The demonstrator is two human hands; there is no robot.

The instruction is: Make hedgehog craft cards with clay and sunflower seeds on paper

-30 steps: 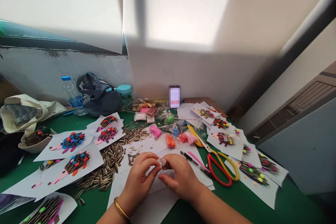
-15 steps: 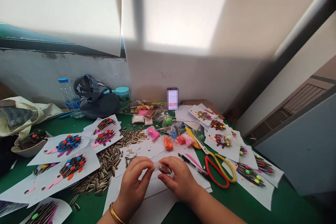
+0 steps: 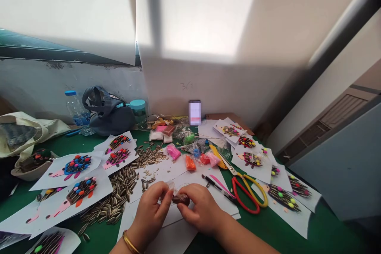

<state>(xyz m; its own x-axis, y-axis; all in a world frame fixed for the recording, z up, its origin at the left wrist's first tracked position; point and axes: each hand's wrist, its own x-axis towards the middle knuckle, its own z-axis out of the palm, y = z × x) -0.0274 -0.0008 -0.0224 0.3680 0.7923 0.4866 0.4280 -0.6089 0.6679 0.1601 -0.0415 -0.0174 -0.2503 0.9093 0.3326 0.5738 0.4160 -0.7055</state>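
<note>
Desk (image 3: 285, 240), green, carrying everything listed here. Bag (image 3: 111, 122), dark grey, back left, beside a bottle (image 3: 81, 120) with blue cap. White paper (image 3: 175, 240), several overlapping sheets, middle foreground. Left hand (image 3: 154, 208), over the paper, thumb and fingers pinched on a clear wrapper (image 3: 170, 185). Right hand (image 3: 202, 208), curled closed, thumb and fingers gripping a brown lump (image 3: 181, 199). Scissors (image 3: 239, 175), red and yellow handles, right of that hand. Pen (image 3: 218, 187), black, on the paper. Brown lump, small, held between the two hands. Striped seeds (image 3: 117, 190), many, heaped left of the paper.
</note>
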